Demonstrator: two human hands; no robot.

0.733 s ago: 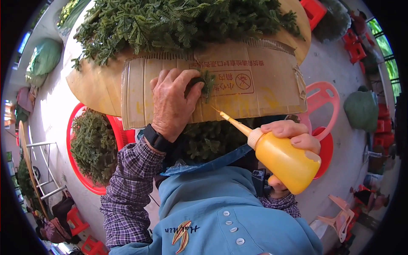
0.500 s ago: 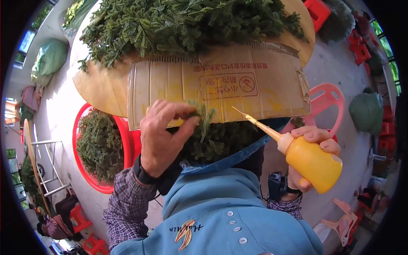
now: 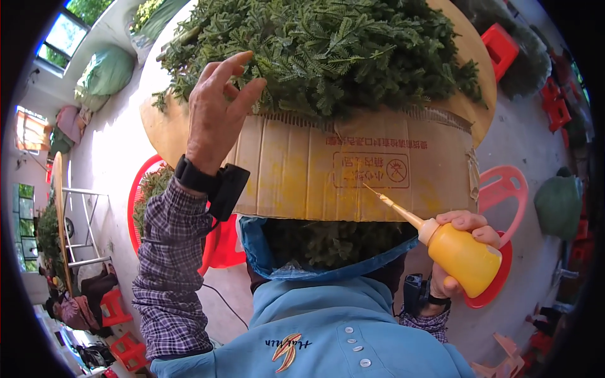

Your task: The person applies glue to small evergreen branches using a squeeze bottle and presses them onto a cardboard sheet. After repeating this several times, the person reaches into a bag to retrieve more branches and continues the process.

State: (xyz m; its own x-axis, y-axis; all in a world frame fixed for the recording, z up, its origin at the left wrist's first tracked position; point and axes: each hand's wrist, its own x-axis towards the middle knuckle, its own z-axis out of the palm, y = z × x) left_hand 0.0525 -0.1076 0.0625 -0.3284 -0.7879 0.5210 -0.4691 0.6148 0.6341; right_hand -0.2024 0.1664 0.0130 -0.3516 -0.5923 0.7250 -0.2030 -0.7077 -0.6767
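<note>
My left hand [image 3: 217,120] is raised at the near left edge of a heap of green fir sprigs [image 3: 328,57], with thumb and fingers apart and nothing seen between them. The heap covers much of a round wooden table [image 3: 165,135]. A flattened cardboard sheet [image 3: 283,164], stained yellow, juts from the table toward me. My right hand [image 3: 469,222] grips a yellow squeeze bottle [image 3: 463,258], tilted so its thin nozzle points up-left over the cardboard. Below the sheet, against my body, a blue plastic bag [image 3: 252,242] gapes around more fir sprigs [image 3: 340,242].
At left, a red basket [image 3: 135,208] of sprigs is partly behind my left forearm. A pink chair back [image 3: 513,189] stands at right, with a green sack [image 3: 558,205] beyond. A red stool [image 3: 500,50] sits by the table's far right; a metal frame [image 3: 88,227] stands far left.
My left hand has moved up and away from over the bag to the heap, and the small sprig it pinched has left its fingers. My right hand still holds the bottle.
</note>
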